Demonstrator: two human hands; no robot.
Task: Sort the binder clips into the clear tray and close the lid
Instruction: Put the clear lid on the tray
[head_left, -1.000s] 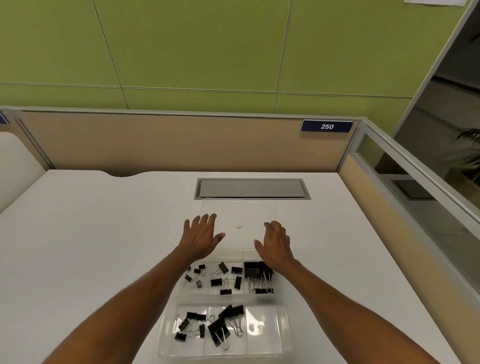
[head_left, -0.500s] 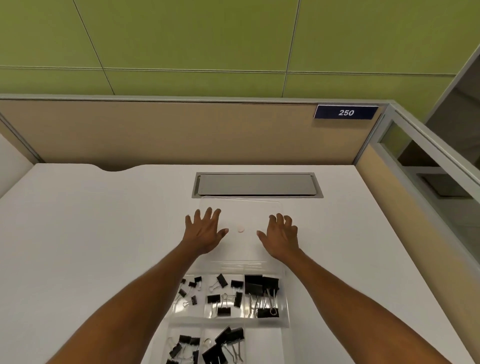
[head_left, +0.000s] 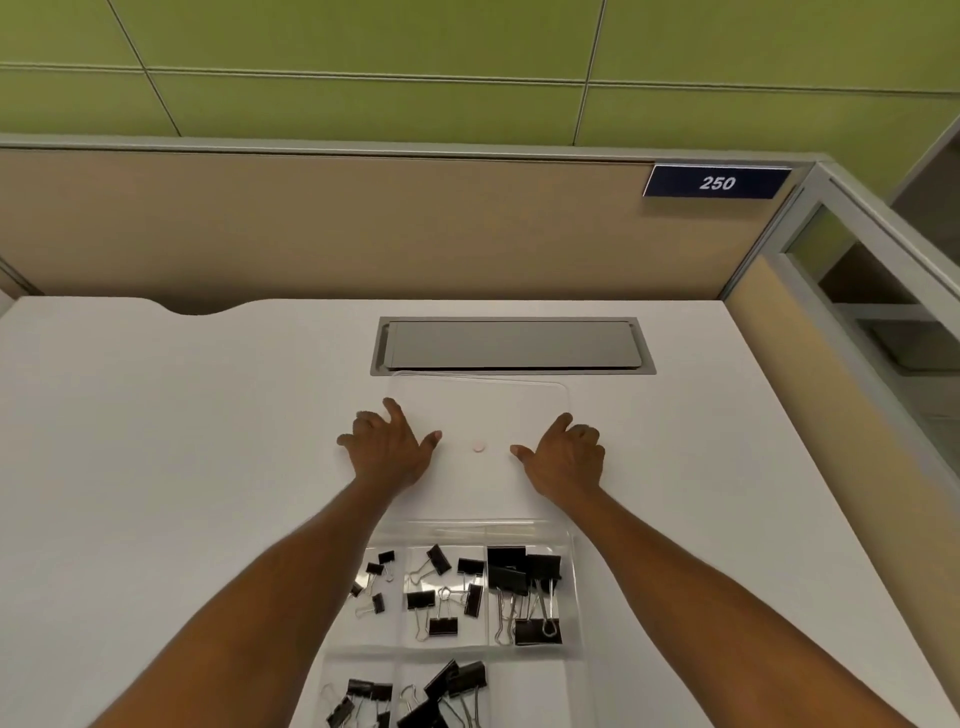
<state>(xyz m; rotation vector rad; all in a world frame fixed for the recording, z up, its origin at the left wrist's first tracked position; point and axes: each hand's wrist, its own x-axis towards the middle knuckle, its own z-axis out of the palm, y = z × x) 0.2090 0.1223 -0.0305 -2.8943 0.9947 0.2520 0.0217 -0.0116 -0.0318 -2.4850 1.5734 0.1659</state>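
The clear tray (head_left: 574, 597) lies on the white desk near me, its compartments holding several black binder clips (head_left: 524, 577) sorted by size. Its clear lid (head_left: 478, 410) lies open and flat on the desk just beyond the tray, with a small pale round dot (head_left: 479, 447) in its middle. My left hand (head_left: 387, 449) is at the lid's left edge, fingers curled over the edge and thumb on top. My right hand (head_left: 566, 460) grips the lid's right edge the same way. My forearms cover part of the tray's left side.
A grey metal cable hatch (head_left: 511, 345) is set into the desk right behind the lid. A tan partition with a blue "250" plate (head_left: 717, 182) closes the back. A glass-topped partition (head_left: 852, 291) runs along the right edge.
Both hands slid apart from the lid's middle to its side edges, and the fingers went from spread flat to curled over the edges. The view tilted up, so less of the tray shows.
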